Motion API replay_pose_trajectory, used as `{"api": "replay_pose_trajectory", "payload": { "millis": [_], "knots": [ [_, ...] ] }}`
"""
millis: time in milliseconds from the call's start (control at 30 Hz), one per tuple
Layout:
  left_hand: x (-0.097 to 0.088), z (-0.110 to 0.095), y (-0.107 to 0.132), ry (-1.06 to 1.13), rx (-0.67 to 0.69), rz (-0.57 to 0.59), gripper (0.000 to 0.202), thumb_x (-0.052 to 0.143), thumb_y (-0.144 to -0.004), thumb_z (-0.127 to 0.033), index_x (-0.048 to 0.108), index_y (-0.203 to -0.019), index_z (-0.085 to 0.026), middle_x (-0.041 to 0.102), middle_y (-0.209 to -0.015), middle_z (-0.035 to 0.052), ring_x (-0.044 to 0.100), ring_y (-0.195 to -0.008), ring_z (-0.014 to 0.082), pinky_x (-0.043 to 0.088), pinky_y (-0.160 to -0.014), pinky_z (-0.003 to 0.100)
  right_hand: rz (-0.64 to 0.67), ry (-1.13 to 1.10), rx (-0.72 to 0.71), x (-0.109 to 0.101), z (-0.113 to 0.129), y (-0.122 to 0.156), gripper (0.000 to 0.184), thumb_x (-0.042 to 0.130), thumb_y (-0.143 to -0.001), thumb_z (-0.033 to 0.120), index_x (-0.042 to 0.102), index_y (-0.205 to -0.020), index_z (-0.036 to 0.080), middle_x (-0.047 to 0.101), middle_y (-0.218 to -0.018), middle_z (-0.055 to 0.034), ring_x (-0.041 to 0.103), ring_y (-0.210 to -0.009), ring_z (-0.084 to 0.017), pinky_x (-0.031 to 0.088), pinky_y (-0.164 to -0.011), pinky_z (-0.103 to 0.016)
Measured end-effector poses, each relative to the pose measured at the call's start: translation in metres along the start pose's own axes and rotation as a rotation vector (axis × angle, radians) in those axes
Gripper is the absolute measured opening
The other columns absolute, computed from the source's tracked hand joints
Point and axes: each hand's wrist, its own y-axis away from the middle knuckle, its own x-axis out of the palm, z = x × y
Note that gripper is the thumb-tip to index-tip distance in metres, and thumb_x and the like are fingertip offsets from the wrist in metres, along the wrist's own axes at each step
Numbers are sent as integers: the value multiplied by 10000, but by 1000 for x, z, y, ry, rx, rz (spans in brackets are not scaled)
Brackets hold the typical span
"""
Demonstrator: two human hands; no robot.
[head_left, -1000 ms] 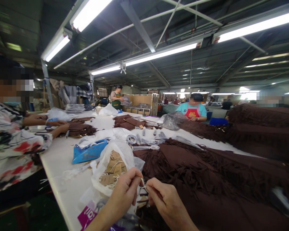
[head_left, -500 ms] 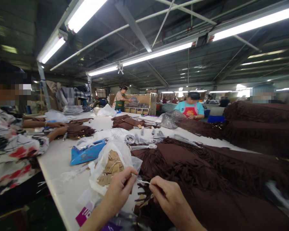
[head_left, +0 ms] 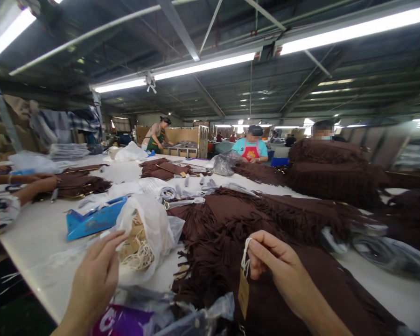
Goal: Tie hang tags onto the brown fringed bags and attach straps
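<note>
My right hand (head_left: 278,266) pinches the white string of a brown paper hang tag (head_left: 244,293), which dangles below the fingers over a brown fringed garment (head_left: 252,219). My left hand (head_left: 96,275) hovers with fingers apart beside a clear plastic bag of brown tags with strings (head_left: 143,238) and holds nothing. Both hands are near the front edge of the white table (head_left: 38,233).
A blue tape dispenser (head_left: 93,221) lies left of the bag. A purple packet (head_left: 124,322) and clear plastic lie at the front edge. More brown fringed garments (head_left: 332,168) are piled at the right and back. A co-worker's arms (head_left: 24,184) rest at the left; other people work beyond the table.
The hands were together working the string by the bag. Now they are apart: the right has lifted the tag by its string to the right, the left has opened and drifted left. The view turned right.
</note>
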Motion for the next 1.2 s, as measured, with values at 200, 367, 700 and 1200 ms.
{"api": "replay_pose_trajectory", "payload": {
  "millis": [200,367,700,1200],
  "knots": [
    [0,-106,-4,599,-153,556,336,541,-881,-257,641,-1201,-281,671,-1251,50,602,-1164,236,465,-1014,344,92,-112,87,21,-6,15,405,705,-881,546,594,-746,180,576,-597,45,551,-505,-104,432,-505,-203],
    [33,-166,-3,1017,-241,995,515,629,-691,-182,632,-1204,-218,674,-1157,42,588,-1031,236,453,-932,311,136,-156,103,32,-1,27,415,706,-874,551,575,-749,177,591,-599,39,564,-513,-109,457,-532,-214],
    [37,-176,15,946,-290,1284,204,605,-683,-171,706,-861,-174,539,-709,-42,473,-668,128,370,-607,205,-22,-116,69,-6,-6,60,404,680,-901,541,583,-746,180,535,-628,51,406,-480,-77,303,-441,-186],
    [28,-139,15,375,8,954,125,549,-854,-189,645,-933,-186,652,-946,51,592,-917,220,448,-814,312,-11,-30,116,-46,3,100,386,655,-887,600,726,-891,221,569,-596,-15,530,-606,-207,425,-616,-337]
  ]
}}
